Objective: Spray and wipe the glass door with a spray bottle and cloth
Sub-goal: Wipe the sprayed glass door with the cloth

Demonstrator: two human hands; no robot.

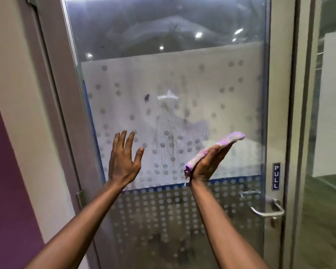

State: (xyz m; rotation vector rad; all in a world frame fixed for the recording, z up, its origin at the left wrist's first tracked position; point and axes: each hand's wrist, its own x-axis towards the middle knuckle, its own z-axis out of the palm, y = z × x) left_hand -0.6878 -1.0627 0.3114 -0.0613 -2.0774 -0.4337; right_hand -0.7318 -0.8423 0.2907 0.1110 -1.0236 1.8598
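The glass door [182,78] fills the view, with a frosted dotted band across its middle and wet streaks near the centre. My right hand [209,164] presses a folded purple cloth [221,146] flat against the glass, at the right of the frosted band. My left hand [122,158] is raised in front of the glass at the left, fingers spread and holding nothing. No spray bottle is in view.
A metal lever handle [266,210] and a blue PULL sign [276,176] sit on the door's right frame. A hinge [81,199] shows on the left frame, beside a white and purple wall [8,152]. Another glass panel [328,113] stands at right.
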